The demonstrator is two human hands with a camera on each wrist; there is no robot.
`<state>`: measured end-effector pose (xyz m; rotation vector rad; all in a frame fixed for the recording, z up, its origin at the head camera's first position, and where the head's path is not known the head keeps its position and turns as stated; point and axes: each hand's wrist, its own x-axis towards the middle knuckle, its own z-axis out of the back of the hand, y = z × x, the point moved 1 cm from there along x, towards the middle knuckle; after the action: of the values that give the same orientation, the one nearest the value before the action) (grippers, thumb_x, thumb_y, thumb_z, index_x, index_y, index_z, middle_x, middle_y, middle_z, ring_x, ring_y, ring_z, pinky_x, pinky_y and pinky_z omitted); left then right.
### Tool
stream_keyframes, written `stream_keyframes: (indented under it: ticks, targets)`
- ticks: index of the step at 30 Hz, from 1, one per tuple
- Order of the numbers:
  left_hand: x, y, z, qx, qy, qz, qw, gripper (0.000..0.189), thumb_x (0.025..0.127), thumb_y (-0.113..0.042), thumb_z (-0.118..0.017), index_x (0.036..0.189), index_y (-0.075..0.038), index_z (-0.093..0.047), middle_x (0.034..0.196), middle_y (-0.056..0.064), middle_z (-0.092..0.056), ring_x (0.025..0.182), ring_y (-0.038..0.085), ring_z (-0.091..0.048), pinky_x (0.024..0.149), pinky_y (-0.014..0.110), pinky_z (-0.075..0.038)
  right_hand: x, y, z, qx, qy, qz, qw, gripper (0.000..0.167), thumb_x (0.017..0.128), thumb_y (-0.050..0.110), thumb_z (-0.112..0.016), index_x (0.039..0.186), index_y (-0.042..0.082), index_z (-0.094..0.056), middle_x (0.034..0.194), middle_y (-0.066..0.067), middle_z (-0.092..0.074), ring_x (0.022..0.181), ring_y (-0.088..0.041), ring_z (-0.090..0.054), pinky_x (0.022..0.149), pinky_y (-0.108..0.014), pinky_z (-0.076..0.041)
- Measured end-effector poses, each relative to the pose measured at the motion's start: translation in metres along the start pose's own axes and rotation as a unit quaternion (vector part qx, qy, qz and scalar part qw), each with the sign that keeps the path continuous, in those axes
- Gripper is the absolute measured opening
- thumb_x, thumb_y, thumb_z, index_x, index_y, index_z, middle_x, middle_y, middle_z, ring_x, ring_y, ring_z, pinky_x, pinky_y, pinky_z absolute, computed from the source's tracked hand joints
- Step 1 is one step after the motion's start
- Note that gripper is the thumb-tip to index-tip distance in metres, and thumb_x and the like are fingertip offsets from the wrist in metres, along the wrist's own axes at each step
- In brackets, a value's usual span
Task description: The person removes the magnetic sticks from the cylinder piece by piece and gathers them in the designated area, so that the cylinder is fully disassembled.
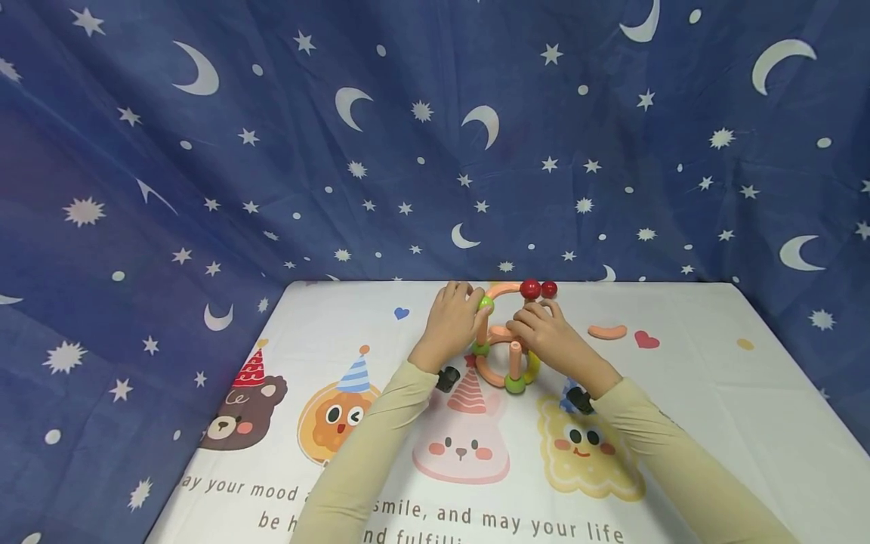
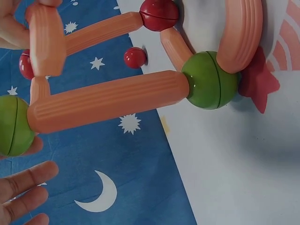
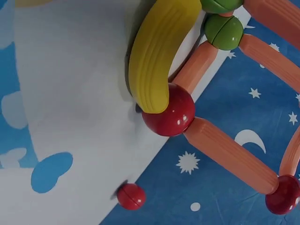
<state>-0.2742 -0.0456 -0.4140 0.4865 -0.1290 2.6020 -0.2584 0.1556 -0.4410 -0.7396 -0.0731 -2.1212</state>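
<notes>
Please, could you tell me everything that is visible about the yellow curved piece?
The yellow curved piece is bent like a banana, with fine lengthwise grooves and a rounded end; it looks like hard plastic. In the right wrist view, one end sits against a red ball and the other meets a green ball. In the head view, it forms the right part of the low ring at the white cloth. Its underside is hidden.

Count: 3 green balls [image 1: 514, 385], 3 red balls [image 1: 530, 289], 1 yellow curved piece [image 3: 157, 61]. Orange sticks [image 1: 607, 332]: 1 loose, several joined, exact total obscured. 4 cartoon characters [image 1: 462, 453] printed on the surface [image 1: 714, 408].
</notes>
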Motion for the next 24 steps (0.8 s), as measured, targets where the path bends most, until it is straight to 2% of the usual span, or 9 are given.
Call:
stream_keyframes:
  ticks: [7,11,19,21,24]
  targets:
    - [0.000,0.000,-0.001,0.001,-0.014,-0.005,0.9999,0.034,0.099,-0.038,-0.041,0.117,-0.012,-0.054,0.109,0.008,-0.055,0.107,0.023,-0.048,0.093,0.037,-0.042,-0.004,-0.006,0.002,0.008,-0.041,-0.005,0.9991,0.029,0.070,0.018,-0.079,0.093,0.011,-0.062,0.092,-0.003,-0.063,0.095,-0.022,-0.054,0.088,-0.050,-0.041]
    - [-0.001,0.000,-0.001,0.004,-0.017,-0.007,0.9998,0.034,0.099,-0.038,-0.041,0.117,-0.012,-0.054,0.109,0.008,-0.055,0.107,0.023,-0.048,0.092,0.037,-0.042,-0.011,-0.012,0.003,0.026,-0.054,-0.007,0.9982,0.025,0.076,0.026,-0.074,0.092,0.011,-0.063,0.091,-0.004,-0.064,0.094,-0.023,-0.054,0.089,-0.050,-0.041]
    - [-0.001,-0.001,-0.002,-0.001,-0.017,-0.006,0.9998,0.035,0.099,-0.038,-0.042,0.119,-0.011,-0.054,0.110,0.008,-0.055,0.107,0.023,-0.048,0.094,0.037,-0.041,-0.031,-0.025,0.016,0.042,-0.068,-0.023,0.9965,0.031,0.066,0.020,-0.080,0.089,0.009,-0.063,0.088,-0.006,-0.061,0.092,-0.027,-0.055,0.086,-0.049,-0.039]
    - [-0.001,-0.001,-0.002,-0.003,-0.018,-0.007,0.9998,0.035,0.099,-0.037,-0.042,0.119,-0.011,-0.054,0.110,0.008,-0.055,0.107,0.023,-0.049,0.094,0.037,-0.042,-0.038,-0.030,0.020,0.047,-0.068,-0.026,0.9962,0.026,0.073,0.023,-0.077,0.089,0.008,-0.062,0.088,-0.007,-0.060,0.092,-0.029,-0.054,0.086,-0.049,-0.038]
    - [-0.002,-0.001,-0.002,-0.008,-0.018,-0.005,0.9998,0.034,0.099,-0.038,-0.041,0.117,-0.012,-0.053,0.109,0.008,-0.054,0.106,0.023,-0.048,0.092,0.036,-0.042,-0.050,-0.039,0.024,0.054,-0.063,-0.035,0.9959,0.027,0.087,0.034,-0.061,0.090,0.007,-0.063,0.087,-0.008,-0.060,0.092,-0.030,-0.053,0.085,-0.051,-0.038]
